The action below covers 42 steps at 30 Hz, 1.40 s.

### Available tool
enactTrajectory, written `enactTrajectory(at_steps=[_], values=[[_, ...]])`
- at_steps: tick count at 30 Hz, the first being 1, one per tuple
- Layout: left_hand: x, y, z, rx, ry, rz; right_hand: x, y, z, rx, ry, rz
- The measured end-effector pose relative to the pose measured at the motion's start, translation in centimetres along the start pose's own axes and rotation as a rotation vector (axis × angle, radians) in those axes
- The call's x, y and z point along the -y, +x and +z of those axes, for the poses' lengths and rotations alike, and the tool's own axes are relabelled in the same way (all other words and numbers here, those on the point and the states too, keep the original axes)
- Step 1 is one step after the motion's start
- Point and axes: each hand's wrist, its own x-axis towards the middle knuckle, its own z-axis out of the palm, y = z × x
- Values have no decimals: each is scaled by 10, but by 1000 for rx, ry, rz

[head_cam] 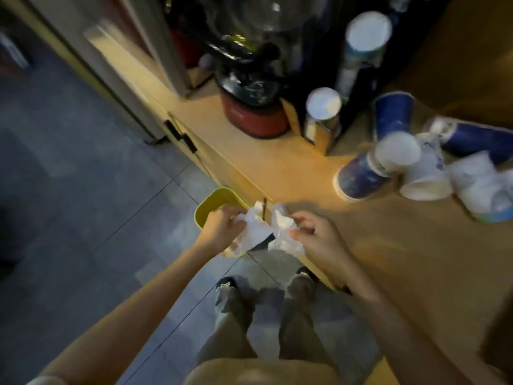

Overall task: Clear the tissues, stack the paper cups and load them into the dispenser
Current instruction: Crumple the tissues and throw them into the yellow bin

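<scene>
Crumpled white tissues (261, 232) hang between my two hands at the counter's front edge, just right of a yellow-green bin (212, 202) on the floor. My left hand (222, 226) grips the left wad and my right hand (316, 232) grips the right wad. Blue and white paper cups (361, 177) lie tipped over and scattered on the wooden counter (291, 168) at the right. A tall tube-shaped cup dispenser (361, 51) with a white top stands at the back, with a shorter one (323, 112) in front of it.
A blender-like appliance with a red base (255, 118) stands on the counter at the back. Cabinet doors with black handles (180, 136) face the grey tiled floor (83, 204). My legs and shoes are below the hands.
</scene>
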Motion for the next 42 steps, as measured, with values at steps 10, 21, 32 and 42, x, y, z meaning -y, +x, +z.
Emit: enactTrajectory(at_steps=[10, 21, 32, 42], values=[[138, 31, 2, 23, -7, -193, -58, 78, 128, -77, -152, 8], [263, 117, 138, 64, -4, -305, -190, 205, 207, 9, -318, 153], [329, 211, 264, 239, 364, -308, -301, 305, 257, 218, -835, 240], [332, 222, 272, 414, 286, -322, -311, 327, 260, 318, -715, 277]])
